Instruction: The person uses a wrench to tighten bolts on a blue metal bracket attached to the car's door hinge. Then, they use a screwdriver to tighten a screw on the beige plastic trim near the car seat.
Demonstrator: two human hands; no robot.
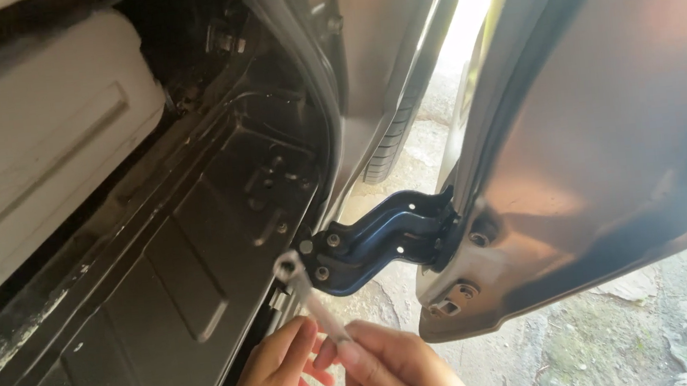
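Down at the bottom corner of the open car door, a small metal wrench [307,295] sits with its ring end right up against the lower door hinge [378,240], at the hinge's left end where the bolts [323,273] go into the body. It's motion-blurred, so I can't tell whether the ring is actually on a bolt head or just beside one. The long axis runs diagonally: ring end up and to the left, handle coming down and to the right into the hands.

Both hands are at the bottom edge of the view, below the hinge. The right hand [400,370] pinches the handle end between thumb and fingertips. The left hand [273,371] is curled in just beside it, fingertips touching the same stretch of handle, so the two are pressed close together around the shaft.

Room is tight. The dark sill and bare floor pan [160,306] crowd in on the left, and the grey lower edge of the door [540,283] hangs over on the right. The hinge arm bridges the gap between them. Through the gap you see a tyre [393,141] and sunlit ground [597,336], so the only open space is downward and toward the person. A pale seat base [23,141] fills the upper left.
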